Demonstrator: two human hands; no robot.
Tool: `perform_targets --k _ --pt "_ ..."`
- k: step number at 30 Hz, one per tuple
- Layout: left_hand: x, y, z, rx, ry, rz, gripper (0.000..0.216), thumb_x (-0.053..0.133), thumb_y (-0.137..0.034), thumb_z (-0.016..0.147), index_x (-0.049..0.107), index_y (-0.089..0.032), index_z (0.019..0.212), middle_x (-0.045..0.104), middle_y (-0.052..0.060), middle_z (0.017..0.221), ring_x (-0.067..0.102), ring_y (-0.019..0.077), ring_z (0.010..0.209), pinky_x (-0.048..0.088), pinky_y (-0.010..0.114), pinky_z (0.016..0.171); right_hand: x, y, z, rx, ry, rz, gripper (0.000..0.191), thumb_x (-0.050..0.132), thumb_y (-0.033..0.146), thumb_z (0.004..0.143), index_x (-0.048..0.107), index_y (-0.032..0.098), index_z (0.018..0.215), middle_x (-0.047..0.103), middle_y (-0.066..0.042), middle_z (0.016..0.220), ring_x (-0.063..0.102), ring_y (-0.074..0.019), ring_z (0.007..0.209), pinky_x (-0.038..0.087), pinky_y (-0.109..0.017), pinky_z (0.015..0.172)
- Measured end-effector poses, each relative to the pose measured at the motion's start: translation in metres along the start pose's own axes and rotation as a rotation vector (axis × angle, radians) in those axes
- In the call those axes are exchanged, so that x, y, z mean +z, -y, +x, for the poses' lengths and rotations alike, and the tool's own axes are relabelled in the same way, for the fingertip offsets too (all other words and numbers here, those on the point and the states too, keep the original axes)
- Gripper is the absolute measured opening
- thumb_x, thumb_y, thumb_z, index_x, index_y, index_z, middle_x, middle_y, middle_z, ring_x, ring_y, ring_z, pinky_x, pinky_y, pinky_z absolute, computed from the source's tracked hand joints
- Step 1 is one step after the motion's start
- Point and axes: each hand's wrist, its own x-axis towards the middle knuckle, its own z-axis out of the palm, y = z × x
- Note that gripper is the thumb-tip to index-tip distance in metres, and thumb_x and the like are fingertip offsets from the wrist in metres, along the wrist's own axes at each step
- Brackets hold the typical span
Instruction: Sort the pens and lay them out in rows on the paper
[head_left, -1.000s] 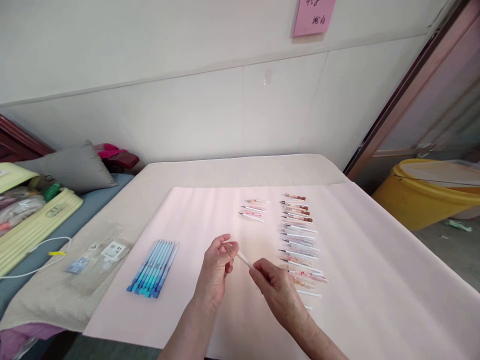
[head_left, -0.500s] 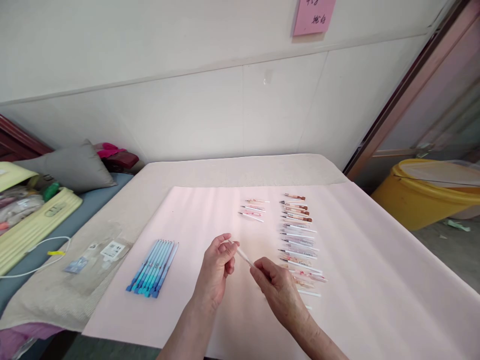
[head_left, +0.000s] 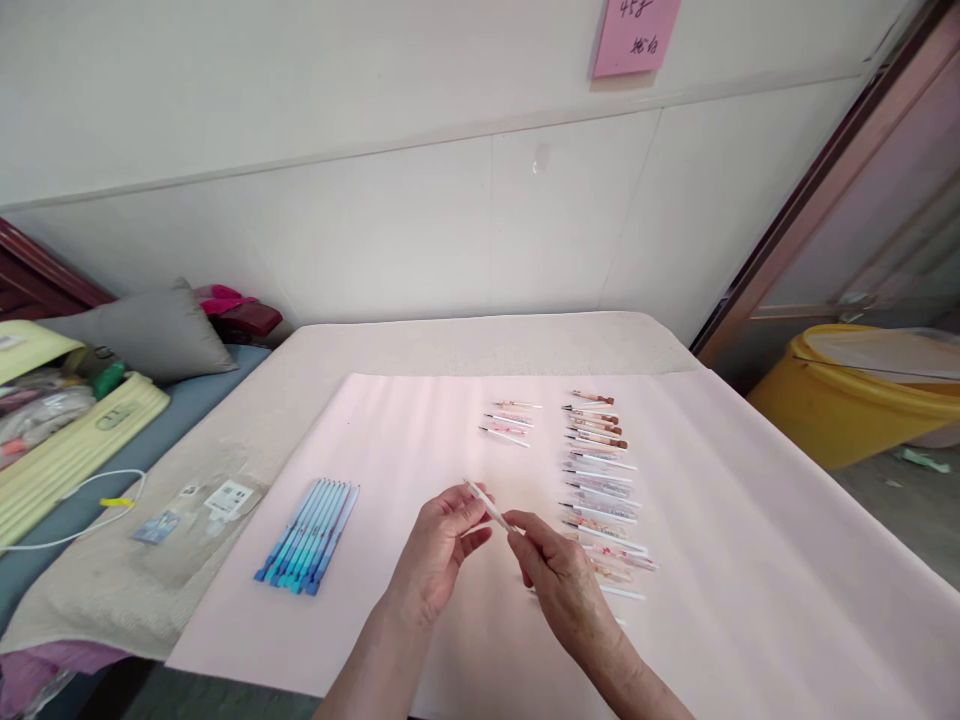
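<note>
**Pink sheet, slim white rod held above it**

Sheet covers most of the pale cloth. Yellow tub off to the right. Right hand: thumb and forefinger pinching rod's near end, other fingers curled. Left hand: thumb and forefinger pinching toward far end, remaining fingers loosely bent, slightly spread. Rod tilted, between the hands, clear of sheet. Long column of clear and white pens beyond right hand. Blue pens bunched side by side, left. Small pen group ahead of the hands.
</note>
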Motion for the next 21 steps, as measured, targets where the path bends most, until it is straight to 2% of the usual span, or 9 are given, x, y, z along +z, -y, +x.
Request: perform_targets --k 3,7,16,21 --pt "-0.001 0.004 0.002 0.003 -0.001 -0.027 0.02 0.069 -0.031 0.07 0.062 -0.014 0.077 0.064 0.01 0.096 0.059 0.0158 0.086 0.046 0.027 0.077 -0.001 0.0 0.0 0.009 0.014 -0.015 0.037 0.039 0.04 0.086 0.062 0.021 0.108 0.044 0.005 0.047 0.047 -0.0124 0.047 0.035 -0.022 0.048" --pt "-0.007 0.004 0.007 0.042 -0.079 -0.136 0.021 0.067 -0.033 0.071 0.055 -0.015 0.072 0.066 0.01 0.085 0.062 0.0155 0.077 0.049 0.028 0.072 0.001 -0.002 0.0 0.024 0.044 -0.045 0.037 0.039 0.04 0.086 0.064 0.022 0.106 0.045 0.005 0.046 0.046 -0.0123 0.046 0.034 -0.022 0.047" --pt "-0.026 -0.004 0.02 0.062 -0.238 -0.26 0.013 0.063 -0.022 0.073 0.054 -0.014 0.071 0.066 0.012 0.082 0.064 0.0163 0.076 0.053 0.024 0.064 -0.006 -0.002 0.001 0.059 0.111 -0.053 0.036 0.04 0.04 0.085 0.064 0.022 0.106 0.041 0.005 0.048 0.045 -0.0124 0.048 0.033 -0.022 0.048" --pt "-0.026 0.0 0.022 -0.002 -0.263 -0.348 0.011 0.064 -0.018 0.072 0.055 -0.013 0.07 0.064 0.011 0.08 0.064 0.0163 0.076 0.053 0.024 0.062 -0.008 -0.005 0.003 0.071 0.041 -0.058 0.039 0.041 0.043 0.085 0.063 0.022 0.108 0.045 0.004 0.049 0.048 -0.0135 0.05 0.035 -0.023 0.051"
